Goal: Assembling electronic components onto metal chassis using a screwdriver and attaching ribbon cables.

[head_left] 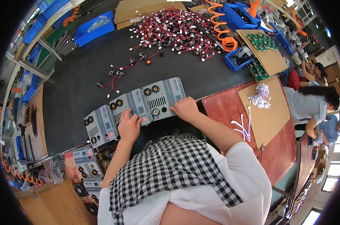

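Observation:
Three grey front panels with black round sockets, vent slots and small display windows stand side by side at the dark bench's near edge. My left hand rests with fingers apart on the lower part of the middle panel, near small red lights. At the lower right of the right panel, my right hand has its fingers bent round the edge; the fingertips are partly hidden. The left panel stands untouched beside my left hand, with a red light lit.
A large heap of red-and-black wired connectors covers the back of the bench, with a few loose wired parts nearer. Blue bins and an orange coiled hose stand behind. White cable ties lie right. More grey units sit lower left.

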Motion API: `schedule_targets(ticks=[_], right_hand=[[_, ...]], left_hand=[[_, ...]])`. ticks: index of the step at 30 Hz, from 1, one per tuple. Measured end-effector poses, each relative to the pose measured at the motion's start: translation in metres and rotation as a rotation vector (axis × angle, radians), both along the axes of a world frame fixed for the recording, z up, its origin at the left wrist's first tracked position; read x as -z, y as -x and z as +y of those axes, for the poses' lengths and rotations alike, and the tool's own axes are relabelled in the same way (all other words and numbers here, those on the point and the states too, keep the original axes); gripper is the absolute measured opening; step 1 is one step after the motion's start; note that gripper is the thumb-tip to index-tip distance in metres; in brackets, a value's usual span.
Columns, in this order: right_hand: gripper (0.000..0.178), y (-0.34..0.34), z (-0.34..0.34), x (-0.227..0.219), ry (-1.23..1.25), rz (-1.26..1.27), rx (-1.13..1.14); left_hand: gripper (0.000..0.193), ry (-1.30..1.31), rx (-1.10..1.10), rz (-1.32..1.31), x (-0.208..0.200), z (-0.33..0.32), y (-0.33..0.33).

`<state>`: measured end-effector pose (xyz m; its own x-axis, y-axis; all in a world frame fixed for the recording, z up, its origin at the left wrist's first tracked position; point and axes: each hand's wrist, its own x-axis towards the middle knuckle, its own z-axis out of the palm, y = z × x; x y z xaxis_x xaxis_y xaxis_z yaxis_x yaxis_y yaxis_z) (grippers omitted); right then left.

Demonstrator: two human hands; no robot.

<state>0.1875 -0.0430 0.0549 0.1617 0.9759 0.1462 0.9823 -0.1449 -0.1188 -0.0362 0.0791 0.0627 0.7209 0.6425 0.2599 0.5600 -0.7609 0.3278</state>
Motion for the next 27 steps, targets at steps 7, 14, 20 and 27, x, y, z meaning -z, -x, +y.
schedule_targets(ticks=[7, 14, 20, 27], right_hand=[[0.015, 0.000, 0.001, -0.022, 0.136, -0.135, -0.280], [0.039, -0.057, 0.086, -0.040, -0.006, 0.284, -0.138], [0.050, -0.073, 0.162, 0.010, 0.021, 0.317, 0.257], [0.023, -0.055, 0.173, 0.017, -0.044, 0.198, -0.057]], left_hand=[[0.017, 0.116, -0.071, -0.287, 0.002, -0.011, 0.018], [0.012, 0.212, -0.328, -0.417, -0.018, -0.053, 0.051], [0.010, 0.321, -0.511, -0.497, -0.029, -0.096, 0.076], [0.010, 0.616, -0.739, -0.686, -0.009, -0.113, 0.095]])
